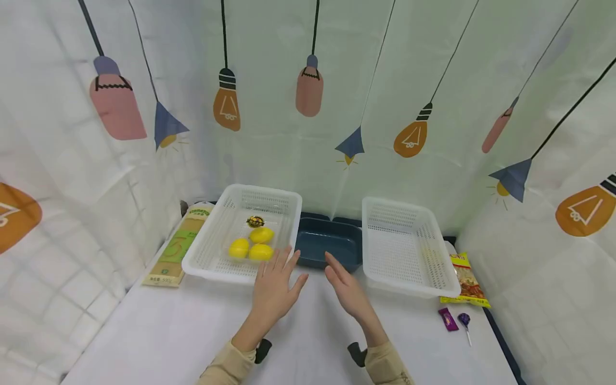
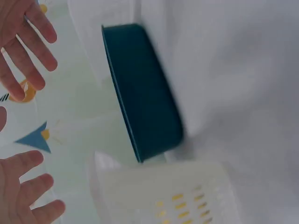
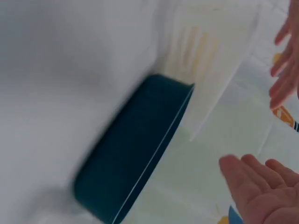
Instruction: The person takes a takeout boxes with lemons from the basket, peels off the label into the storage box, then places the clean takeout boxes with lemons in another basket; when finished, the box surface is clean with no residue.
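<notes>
My left hand (image 1: 274,289), fingers straight and slightly spread, hovers at the front edge of the left white basket (image 1: 207,271), holding nothing. In that basket are three yellow lemons (image 1: 261,234), seemingly in a clear pack with a black-and-gold sticker (image 1: 255,221). Facing it, my right hand (image 1: 350,294) is also extended and holds nothing, in front of the dark teal bin (image 1: 329,243). Both palms show in the left wrist view, the left hand (image 2: 28,189) below and the right hand (image 2: 28,42) above. The right wrist view has the right hand (image 3: 264,189) nearest.
To the right stands a second white basket (image 1: 399,248). Beside it lie a yellow snack bag (image 1: 467,280), a purple wrapped candy (image 1: 448,319) and a lollipop (image 1: 464,320). A green-and-tan noodle packet (image 1: 180,246) leans at the far left. A printed curtain (image 1: 289,155) surrounds the white table (image 1: 308,331).
</notes>
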Motion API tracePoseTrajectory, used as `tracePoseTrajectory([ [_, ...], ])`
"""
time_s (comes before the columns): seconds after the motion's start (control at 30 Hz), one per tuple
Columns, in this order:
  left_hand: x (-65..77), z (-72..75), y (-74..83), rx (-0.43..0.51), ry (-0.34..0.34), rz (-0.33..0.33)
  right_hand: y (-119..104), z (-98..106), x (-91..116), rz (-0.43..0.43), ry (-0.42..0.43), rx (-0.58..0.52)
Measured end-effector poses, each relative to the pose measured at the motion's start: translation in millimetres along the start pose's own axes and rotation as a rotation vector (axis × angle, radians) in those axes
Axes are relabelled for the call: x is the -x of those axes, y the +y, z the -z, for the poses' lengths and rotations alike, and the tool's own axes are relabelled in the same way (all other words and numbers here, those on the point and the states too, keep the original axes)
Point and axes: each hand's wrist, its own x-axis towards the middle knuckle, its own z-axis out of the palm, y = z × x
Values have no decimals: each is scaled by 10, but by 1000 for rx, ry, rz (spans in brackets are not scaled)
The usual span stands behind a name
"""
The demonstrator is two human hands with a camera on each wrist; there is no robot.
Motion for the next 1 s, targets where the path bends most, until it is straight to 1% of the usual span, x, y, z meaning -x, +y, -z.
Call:
tracePoseTrajectory([
  [0.07, -51, 61, -69, 13, 18, -1, -45, -19, -88, -24, -54, -97],
  [0.13, -111, 124, -154, 20, 39, -7, -100, -38, -179, -32, -118, -222],
  [0.2, -177, 202, -241, 46, 51, -6, -166, -62, -275, -42, -179, -346],
  [0.3, -291, 337, -368, 78, 39, 11, -276, -109, -428, -62, -262, -511],
  [0.37, -374, 438, -449, 96, 13, 40, -345, -152, -536, -66, -297, -564],
  [0.47, -513, 586, -583, 116, -33, 87, -440, -220, -693, -82, -305, -587],
  [0.53, -600, 679, -678, 127, -64, 117, -497, -263, -785, -94, -298, -582],
  [0.67, -767, 825, -880, 149, -127, 166, -592, -340, -936, -147, -278, -579],
  [0.87, -996, 964, -1158, 125, -228, 209, -638, -447, -1147, -208, -273, -493],
  [1.0, -1116, 1003, -1309, 119, -302, 220, -610, -509, -1259, -276, -286, -507],
])
